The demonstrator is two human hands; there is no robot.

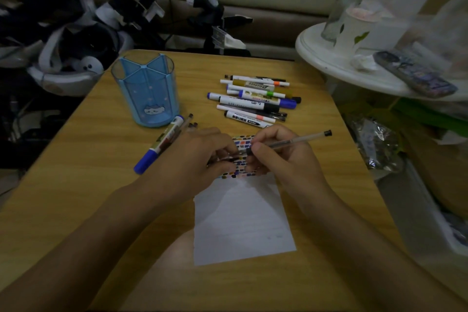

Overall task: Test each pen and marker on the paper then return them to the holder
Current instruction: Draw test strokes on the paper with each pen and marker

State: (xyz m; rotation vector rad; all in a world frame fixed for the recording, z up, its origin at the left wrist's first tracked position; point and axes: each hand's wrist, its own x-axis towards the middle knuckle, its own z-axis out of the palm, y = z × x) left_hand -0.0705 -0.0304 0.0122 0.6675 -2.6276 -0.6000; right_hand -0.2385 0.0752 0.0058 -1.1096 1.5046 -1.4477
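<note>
Right hand grips clear gel pen over paper (colour swatches along top). Left hand pinches dark cap beside it. Blue holder beyond left hand.

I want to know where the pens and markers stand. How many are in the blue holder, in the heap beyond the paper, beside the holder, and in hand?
In the blue holder: 0
In the heap: about 10, overlapping
Beside the holder: about 3
In the right hand: 1 clear pen
Total: about 14
</note>
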